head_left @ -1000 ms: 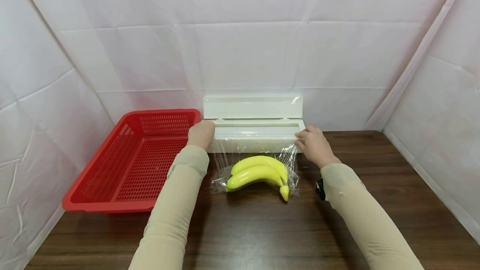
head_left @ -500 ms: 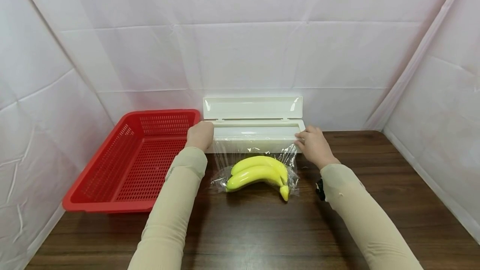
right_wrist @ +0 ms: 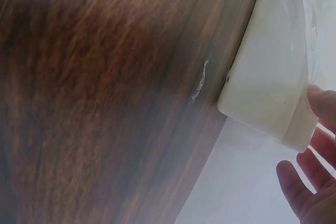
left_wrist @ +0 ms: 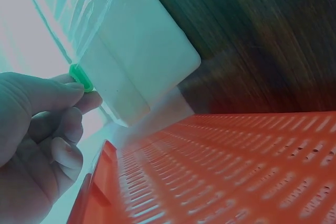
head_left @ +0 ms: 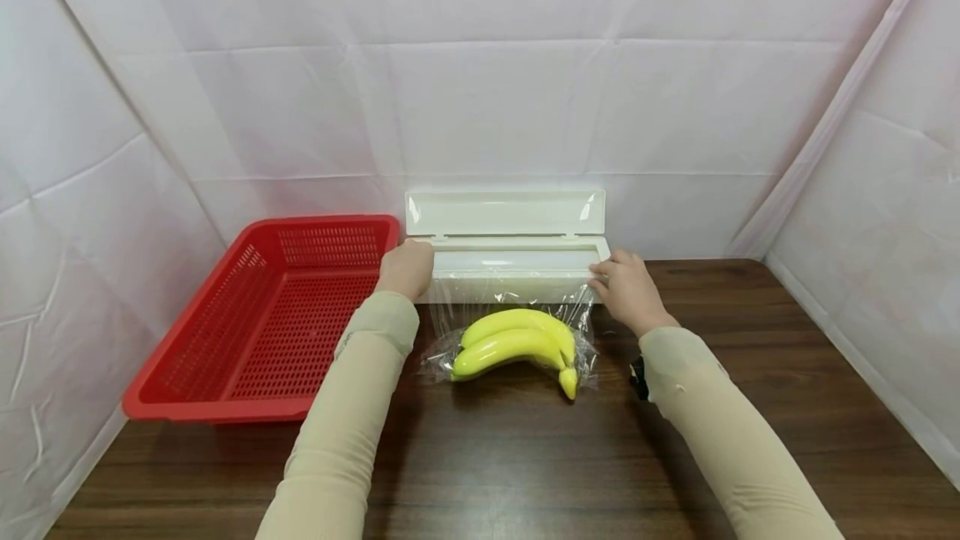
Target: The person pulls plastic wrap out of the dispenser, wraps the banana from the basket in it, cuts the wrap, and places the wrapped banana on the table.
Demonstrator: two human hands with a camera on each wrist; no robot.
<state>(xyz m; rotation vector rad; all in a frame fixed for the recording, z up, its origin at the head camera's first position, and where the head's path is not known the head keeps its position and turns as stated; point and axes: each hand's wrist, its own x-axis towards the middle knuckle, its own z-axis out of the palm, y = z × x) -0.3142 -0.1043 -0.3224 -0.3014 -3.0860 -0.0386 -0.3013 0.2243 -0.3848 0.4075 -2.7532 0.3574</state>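
Observation:
A white cling film dispenser (head_left: pixel 517 290) stands at the table's back edge, its lid (head_left: pixel 506 213) raised against the cloth. Clear cling film (head_left: pixel 450 307) runs from its front down over a bunch of yellow bananas (head_left: pixel 517 348) on the table. At the dispenser's left end, my left hand (head_left: pixel 406 268) pinches a small green slider cutter (left_wrist: pixel 81 78) between thumb and finger; the left wrist view shows this. My right hand (head_left: pixel 628 288) grips the right end, thumb (right_wrist: pixel 321 102) on the front edge and film, other fingers partly out of the right wrist view.
A red perforated basket (head_left: pixel 262 411) stands left of the dispenser, close beside my left hand and forearm. White cloth walls (head_left: pixel 487 107) enclose the brown wooden table (head_left: pixel 495 473) at the back and both sides.
My left hand shifts slightly left, then slightly back right along the dispenser's left end. The right hand, bananas and film stay put.

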